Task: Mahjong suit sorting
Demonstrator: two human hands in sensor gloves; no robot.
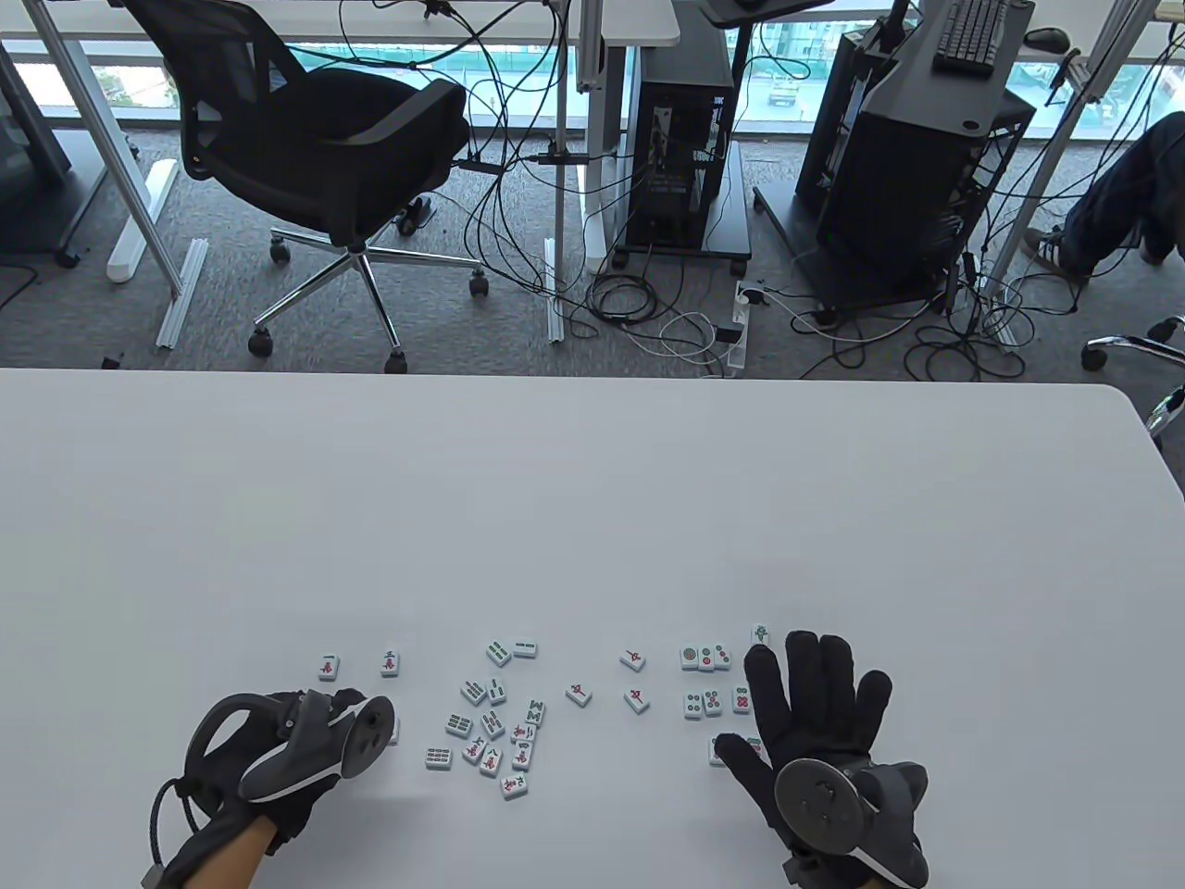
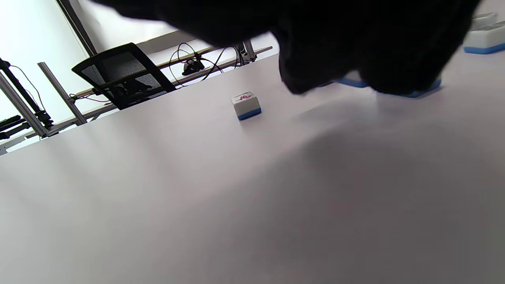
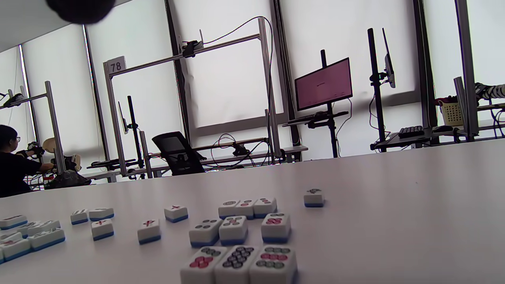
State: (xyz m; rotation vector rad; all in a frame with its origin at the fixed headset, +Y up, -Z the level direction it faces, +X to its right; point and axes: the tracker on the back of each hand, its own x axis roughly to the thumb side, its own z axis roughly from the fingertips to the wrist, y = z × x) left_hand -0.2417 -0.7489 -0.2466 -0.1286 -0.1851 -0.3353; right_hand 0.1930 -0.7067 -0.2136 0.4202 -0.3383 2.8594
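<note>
Small, hard, smooth tiles (image 1: 491, 722) scattered face up on bench (image 1: 592, 500); light, apt to slide, best pinched by short sides. Right hand (image 1: 815, 713) spread flat above dot tiles (image 1: 705, 657). Left hand (image 1: 305, 741) curled over something; grip unclear.

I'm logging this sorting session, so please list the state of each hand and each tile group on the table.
left hand: fingers curled over a tile, though the grip is hidden.
right hand: open, flat above the dot tiles.
dot tiles: face up, in three neat rows.
middle pile: face up, loose and unsorted.
two left tiles: face up, apart.
lone tile: face up, apart.
</note>
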